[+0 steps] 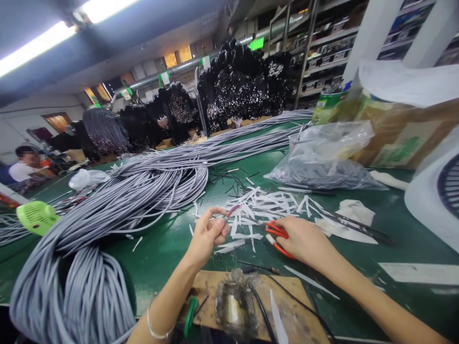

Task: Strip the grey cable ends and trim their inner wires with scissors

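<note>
Between the thumb and fingers of my left hand point(208, 233) is the end of a grey cable, with thin dark-red wires point(234, 209) sticking out of it. My right hand point(308, 238) is closed around red-handled pliers point(277, 230); their small jaws point left toward the cable end and stay apart from it. White paper-like strips point(270, 203) lie scattered beneath and beyond both hands. A large bundle of grey cables point(143, 186) spreads over the green table to the left.
A wooden board point(297, 306) with a metal block point(234, 306) sits at the near edge. Tweezers point(358, 224) rest on white cloth at right. Behind are a clear bag point(322, 157), a cardboard box point(412, 129) and a white fan point(437, 186). A person point(27, 165) sits far left.
</note>
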Demonstrator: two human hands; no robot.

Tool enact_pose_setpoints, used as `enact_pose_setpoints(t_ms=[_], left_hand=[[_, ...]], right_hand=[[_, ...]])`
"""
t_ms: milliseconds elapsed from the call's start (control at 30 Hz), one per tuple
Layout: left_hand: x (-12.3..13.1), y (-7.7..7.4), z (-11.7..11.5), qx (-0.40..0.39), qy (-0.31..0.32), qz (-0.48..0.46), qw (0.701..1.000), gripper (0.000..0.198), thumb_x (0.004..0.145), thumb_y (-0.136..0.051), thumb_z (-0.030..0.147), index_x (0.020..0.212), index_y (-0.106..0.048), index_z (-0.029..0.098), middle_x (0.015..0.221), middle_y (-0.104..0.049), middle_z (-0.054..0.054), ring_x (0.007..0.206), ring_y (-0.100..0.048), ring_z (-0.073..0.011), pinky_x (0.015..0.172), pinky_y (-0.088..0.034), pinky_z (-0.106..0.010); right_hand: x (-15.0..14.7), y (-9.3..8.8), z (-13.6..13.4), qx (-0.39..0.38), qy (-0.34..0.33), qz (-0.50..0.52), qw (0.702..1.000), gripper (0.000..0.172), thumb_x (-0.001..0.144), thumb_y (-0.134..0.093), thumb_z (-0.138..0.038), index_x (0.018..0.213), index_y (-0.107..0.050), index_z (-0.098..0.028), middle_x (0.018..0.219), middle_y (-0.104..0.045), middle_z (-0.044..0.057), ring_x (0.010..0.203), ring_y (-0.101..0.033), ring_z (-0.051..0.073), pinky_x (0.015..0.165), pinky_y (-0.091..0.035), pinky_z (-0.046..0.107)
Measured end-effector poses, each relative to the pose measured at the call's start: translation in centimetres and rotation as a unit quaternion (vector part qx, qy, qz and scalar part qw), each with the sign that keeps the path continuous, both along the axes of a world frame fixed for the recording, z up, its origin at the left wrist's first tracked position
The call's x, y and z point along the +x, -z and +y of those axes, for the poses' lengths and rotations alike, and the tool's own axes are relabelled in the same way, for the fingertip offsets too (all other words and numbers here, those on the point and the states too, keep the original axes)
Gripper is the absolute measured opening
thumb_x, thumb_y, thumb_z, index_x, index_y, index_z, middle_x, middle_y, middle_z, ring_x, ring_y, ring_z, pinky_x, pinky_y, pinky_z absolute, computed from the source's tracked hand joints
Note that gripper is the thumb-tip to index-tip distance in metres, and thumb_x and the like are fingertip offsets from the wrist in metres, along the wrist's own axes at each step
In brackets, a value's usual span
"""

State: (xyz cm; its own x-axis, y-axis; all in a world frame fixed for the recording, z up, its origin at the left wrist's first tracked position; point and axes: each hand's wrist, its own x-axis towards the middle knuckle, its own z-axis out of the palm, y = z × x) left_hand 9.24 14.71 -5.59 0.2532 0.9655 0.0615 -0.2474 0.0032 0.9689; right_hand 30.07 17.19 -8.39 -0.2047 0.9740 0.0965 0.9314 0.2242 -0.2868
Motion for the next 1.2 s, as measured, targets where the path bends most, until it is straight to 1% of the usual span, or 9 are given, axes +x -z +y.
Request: enact_pose_setpoints(t_ms=[100,233,367,567,633,700,900,1000,1200], left_hand=[[0.0,-0.1,-0.2,-0.027,0.01,-0.03,0.999,0.046,0.064,-0.068,0.046,0.084,-0.037,0.019,0.049,-0.039,0.01,0.036,-0.016,0.001,0.038,-0.007,-0.014],[0.2,-0.1,-0.3,-0.039,0.014,-0.034,0.999,0.047,0.063,-0.069,0.046,0.08,-0.034,0.02,0.048,-0.039,0.01,0.035,-0.017,0.0012,0.038,-0.005,-0.013],[0.2,-0.1,-0.3,-0.043,0.023,-0.041,0.998,0.047,0.063,-0.069,0.045,0.079,-0.033,0.021,0.048,-0.038,0.01,0.035,-0.016,0.0011,0.037,-0.004,-0.013],[-0.1,-0.7,-1.0,-0.032,0.078,-0.078,0.993,0.039,0.067,-0.067,0.043,0.088,-0.045,0.018,0.047,-0.033,0.01,0.036,-0.011,0.0,0.038,-0.006,-0.016],[-0.3,-0.9,-1.3,0.008,0.094,-0.078,0.992,0.034,0.071,-0.064,0.042,0.089,-0.05,0.017,0.047,-0.032,0.009,0.037,-0.013,-0.0011,0.038,-0.008,-0.016],[-0.6,-1.0,-1.3,0.05,0.075,-0.082,0.993,0.026,0.073,-0.063,0.039,0.084,-0.052,0.019,0.048,-0.033,0.008,0.038,-0.016,-0.0023,0.038,-0.011,-0.016],[-1.1,-0.7,-1.0,0.117,-0.017,-0.093,0.989,0.023,0.072,-0.064,0.036,0.069,-0.048,0.021,0.05,-0.036,0.006,0.042,-0.023,-0.0051,0.038,-0.014,-0.015],[-1.2,0.0,-0.9,0.202,-0.047,-0.046,0.977,0.028,0.074,-0.062,0.039,0.06,-0.048,0.019,0.05,-0.038,0.004,0.045,-0.031,-0.0067,0.041,-0.022,-0.018],[-1.0,0.5,-1.3,0.318,-0.093,0.176,0.927,0.041,0.086,-0.041,0.033,0.05,-0.052,0.018,0.05,-0.046,-0.002,0.053,-0.042,-0.0124,0.054,-0.033,-0.026]], right_hand=[[-0.5,-0.8,0.1,0.053,0.019,0.231,0.971,0.005,0.067,-0.051,-0.021,0.063,-0.052,-0.018,0.066,-0.059,0.006,0.061,-0.057,0.019,0.058,-0.042,0.03],[-3.1,-2.7,-0.4,0.007,-0.081,0.527,0.846,0.026,0.059,-0.066,-0.039,0.067,-0.05,-0.019,0.074,-0.06,0.005,0.067,-0.057,0.017,0.06,-0.046,0.027],[-6.2,-3.7,-0.8,-0.014,-0.085,0.61,0.788,0.034,0.052,-0.073,-0.04,0.062,-0.049,-0.018,0.058,-0.053,-0.002,0.053,-0.05,0.011,0.053,-0.043,0.024],[-6.7,-2.6,-0.1,-0.059,-0.032,0.672,0.737,0.041,0.049,-0.074,-0.045,0.06,-0.045,-0.018,0.053,-0.046,-0.005,0.047,-0.044,0.008,0.047,-0.04,0.022],[-6.0,-2.4,0.3,-0.064,-0.01,0.67,0.74,0.042,0.05,-0.072,-0.049,0.061,-0.044,-0.019,0.053,-0.045,-0.005,0.046,-0.043,0.008,0.044,-0.037,0.022],[-5.3,-2.4,0.5,-0.049,-0.011,0.64,0.767,0.041,0.053,-0.07,-0.049,0.063,-0.044,-0.019,0.055,-0.045,-0.005,0.047,-0.042,0.008,0.044,-0.035,0.021],[-4.8,-2.5,-0.7,0.083,-0.126,0.398,0.905,0.03,0.067,-0.058,-0.037,0.053,-0.038,-0.019,0.051,-0.038,-0.004,0.048,-0.034,0.009,0.046,-0.03,0.022],[-5.2,-2.4,-1.3,0.135,-0.169,0.331,0.918,0.025,0.068,-0.054,-0.028,0.053,-0.035,-0.02,0.051,-0.038,-0.004,0.047,-0.033,0.008,0.045,-0.029,0.021],[-5.5,-2.0,-1.8,0.167,-0.202,0.293,0.92,0.023,0.07,-0.053,-0.025,0.055,-0.037,-0.02,0.053,-0.043,-0.003,0.048,-0.037,0.009,0.046,-0.031,0.02]])
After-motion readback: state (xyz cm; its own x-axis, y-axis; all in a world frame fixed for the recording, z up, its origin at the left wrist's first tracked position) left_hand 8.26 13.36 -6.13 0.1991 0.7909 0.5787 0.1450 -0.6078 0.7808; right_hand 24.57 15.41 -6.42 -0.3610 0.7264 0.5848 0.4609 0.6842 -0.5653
